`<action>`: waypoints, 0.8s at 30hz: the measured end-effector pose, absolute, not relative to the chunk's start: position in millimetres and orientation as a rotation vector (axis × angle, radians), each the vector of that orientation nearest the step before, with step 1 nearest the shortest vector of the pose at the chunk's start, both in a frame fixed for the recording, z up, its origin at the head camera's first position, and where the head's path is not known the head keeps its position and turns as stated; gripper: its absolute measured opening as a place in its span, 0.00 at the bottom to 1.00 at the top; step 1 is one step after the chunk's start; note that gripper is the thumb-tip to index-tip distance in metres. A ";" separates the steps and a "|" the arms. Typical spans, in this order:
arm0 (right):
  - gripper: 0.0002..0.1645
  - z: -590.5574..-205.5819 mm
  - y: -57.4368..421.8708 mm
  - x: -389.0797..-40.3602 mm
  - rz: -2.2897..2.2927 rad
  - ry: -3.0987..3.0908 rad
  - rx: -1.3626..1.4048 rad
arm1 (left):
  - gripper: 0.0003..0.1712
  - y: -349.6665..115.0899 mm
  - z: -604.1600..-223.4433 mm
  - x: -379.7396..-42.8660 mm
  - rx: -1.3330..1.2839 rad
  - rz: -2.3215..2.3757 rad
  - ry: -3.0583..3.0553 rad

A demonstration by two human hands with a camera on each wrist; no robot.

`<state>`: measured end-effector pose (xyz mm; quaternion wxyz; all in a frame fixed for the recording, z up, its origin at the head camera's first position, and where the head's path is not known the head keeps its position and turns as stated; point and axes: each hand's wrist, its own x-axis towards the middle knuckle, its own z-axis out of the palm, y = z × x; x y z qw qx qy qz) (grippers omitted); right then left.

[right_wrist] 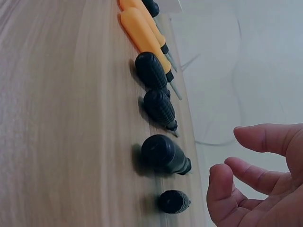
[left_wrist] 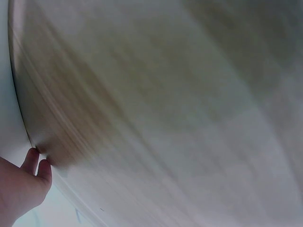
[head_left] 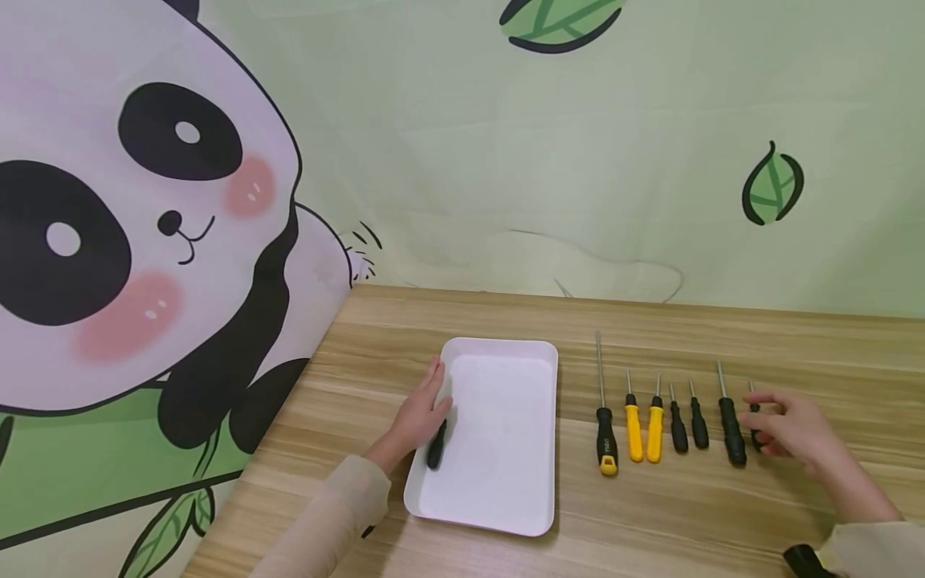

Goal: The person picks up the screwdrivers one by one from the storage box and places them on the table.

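My left hand (head_left: 419, 413) rests with fairly straight fingers on the left rim of a white tray (head_left: 502, 449). Under that hand, inside the tray, lies a black-handled screwdriver (head_left: 436, 449), its upper part hidden. The left wrist view shows fingertips (left_wrist: 44, 166) at the tray's edge, close to the wooden surface. On the right, my right hand (head_left: 791, 429) hovers by a small black screwdriver (head_left: 755, 437) at the row's right end. Its thumb and fingers stand apart in the right wrist view, with nothing between them. A larger black screwdriver (head_left: 732, 433) lies just left of it.
Further left in the row lie two small black screwdrivers (head_left: 678, 429), two yellow-handled screwdrivers (head_left: 633, 433) and a long black-and-yellow screwdriver (head_left: 606, 441). All point toward the back of the wooden table (head_left: 650, 530). Behind it hangs a panda-printed backdrop (head_left: 462, 160).
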<state>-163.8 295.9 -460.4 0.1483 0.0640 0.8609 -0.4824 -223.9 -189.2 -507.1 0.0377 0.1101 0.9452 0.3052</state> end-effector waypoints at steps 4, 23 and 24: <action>0.35 -458.7 292.3 -163.4 -1.393 2.477 0.179 | 0.35 -189.4 -507.9 -223.9 0.339 0.937 2.902; 0.33 -447.8 273.0 -162.0 -1.453 2.525 0.107 | 0.34 -189.6 -508.4 -224.5 0.345 0.927 2.908; 0.33 -447.2 271.6 -162.0 -1.460 2.527 0.112 | 0.34 -189.6 -508.3 -224.5 0.345 0.927 2.908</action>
